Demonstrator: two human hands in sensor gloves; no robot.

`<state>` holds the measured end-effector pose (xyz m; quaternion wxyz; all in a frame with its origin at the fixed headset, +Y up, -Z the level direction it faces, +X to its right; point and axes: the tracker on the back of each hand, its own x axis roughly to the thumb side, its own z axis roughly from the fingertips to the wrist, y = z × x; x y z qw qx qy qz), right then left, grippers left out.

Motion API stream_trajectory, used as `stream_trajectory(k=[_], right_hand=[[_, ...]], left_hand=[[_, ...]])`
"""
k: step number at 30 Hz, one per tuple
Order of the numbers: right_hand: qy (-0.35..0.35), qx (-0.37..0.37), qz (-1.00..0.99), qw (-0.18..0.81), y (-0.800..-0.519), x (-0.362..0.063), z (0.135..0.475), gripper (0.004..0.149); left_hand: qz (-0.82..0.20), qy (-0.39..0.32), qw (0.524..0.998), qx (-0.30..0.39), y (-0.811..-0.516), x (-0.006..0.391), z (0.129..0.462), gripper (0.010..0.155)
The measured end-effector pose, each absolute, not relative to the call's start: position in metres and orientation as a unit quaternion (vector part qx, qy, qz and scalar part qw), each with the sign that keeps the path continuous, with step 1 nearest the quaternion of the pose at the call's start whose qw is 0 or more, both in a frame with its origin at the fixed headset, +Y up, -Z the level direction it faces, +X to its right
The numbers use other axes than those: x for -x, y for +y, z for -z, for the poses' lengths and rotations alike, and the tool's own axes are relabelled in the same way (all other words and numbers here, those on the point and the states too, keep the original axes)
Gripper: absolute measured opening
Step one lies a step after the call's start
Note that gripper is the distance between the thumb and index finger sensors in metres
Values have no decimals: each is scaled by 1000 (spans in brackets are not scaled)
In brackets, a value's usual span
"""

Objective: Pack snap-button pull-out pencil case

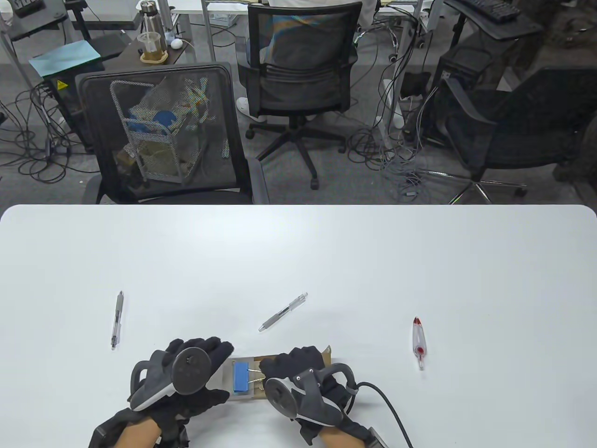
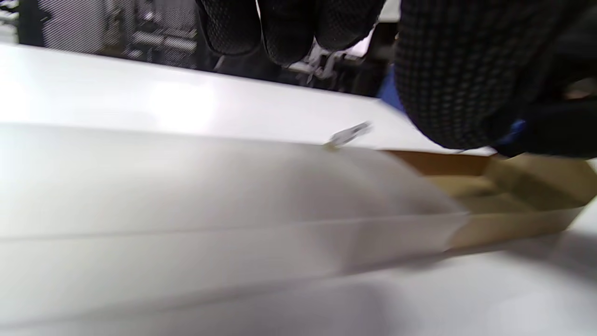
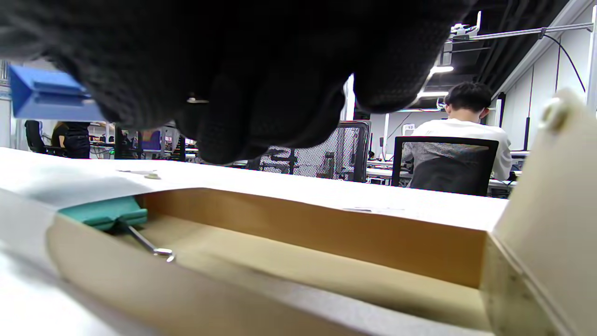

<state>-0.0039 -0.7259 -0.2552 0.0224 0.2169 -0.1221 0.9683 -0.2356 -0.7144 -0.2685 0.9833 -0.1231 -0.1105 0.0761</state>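
The pencil case (image 1: 280, 373) lies at the table's near edge between both hands. Its translucent sleeve (image 2: 186, 210) is under my left hand (image 1: 186, 373), which holds it. The brown pull-out tray (image 3: 326, 242) is slid out to the right, and a green binder clip (image 3: 105, 212) lies inside it. The end flap with a snap button (image 3: 555, 112) stands up at the tray's right end. My right hand (image 1: 298, 382) pinches a blue binder clip (image 1: 241, 376) by its wire handles, just above the tray; the clip also shows in the right wrist view (image 3: 46, 93).
Three pens lie on the white table (image 1: 419, 261): a grey one (image 1: 116, 319) at the left, a grey one (image 1: 283, 311) just beyond the case, and a red-and-clear one (image 1: 418, 343) at the right. Office chairs stand beyond the far edge.
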Motion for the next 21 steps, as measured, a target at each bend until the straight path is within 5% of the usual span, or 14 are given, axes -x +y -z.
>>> stream_trajectory(k=[6,21], right_hand=[[-122,-209,-970,13,-727,-6,258,49],[-107,-170,-971,-127,-728,-2,257,48]], left_hand=[[-42,-61,974,215,-731,265,285,103],[-3,-56,975,215,-743,263,290,91]])
